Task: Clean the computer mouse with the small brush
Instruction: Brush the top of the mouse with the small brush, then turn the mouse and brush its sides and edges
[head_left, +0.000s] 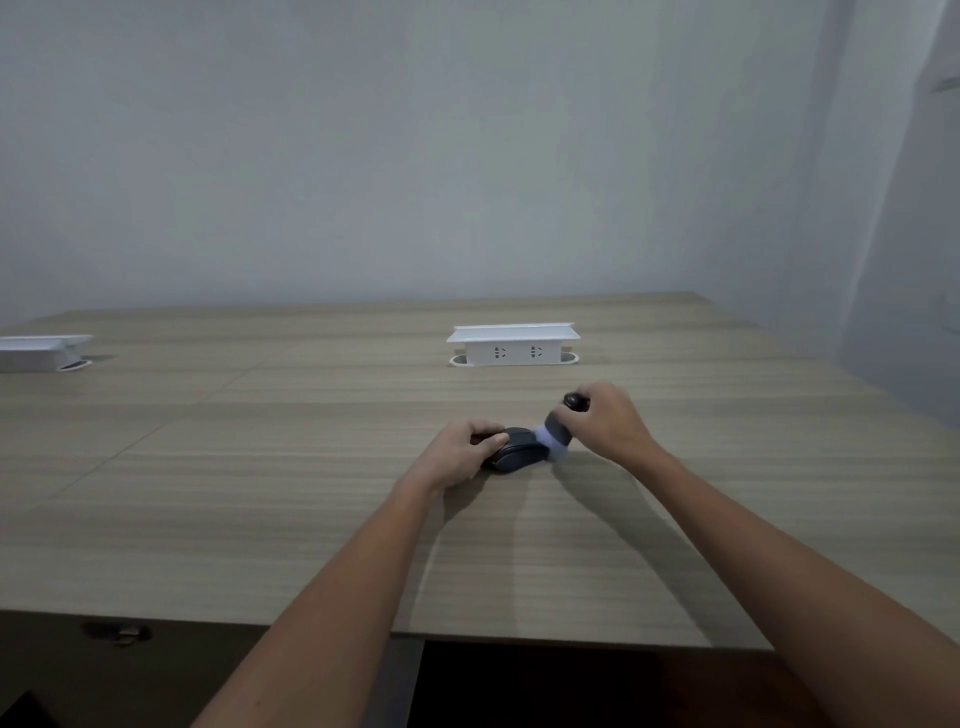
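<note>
Steadying the mouse (514, 449) on the tabletop (260, 467), the left hand (457, 452) clamps its left flank; the right hand (608, 421), right of the mouse, closes on the brush (558, 428); light, smooth shell, likely to skid.

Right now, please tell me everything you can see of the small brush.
The small brush has a dark, stubby body with a rounded dark knob at its far end and a tuft of pale bristles at the other. It is tilted, bristles pointing down and to the left. The right hand holds it around the body. The bristles press on the right end of the dark computer mouse, and are blurred.
</note>
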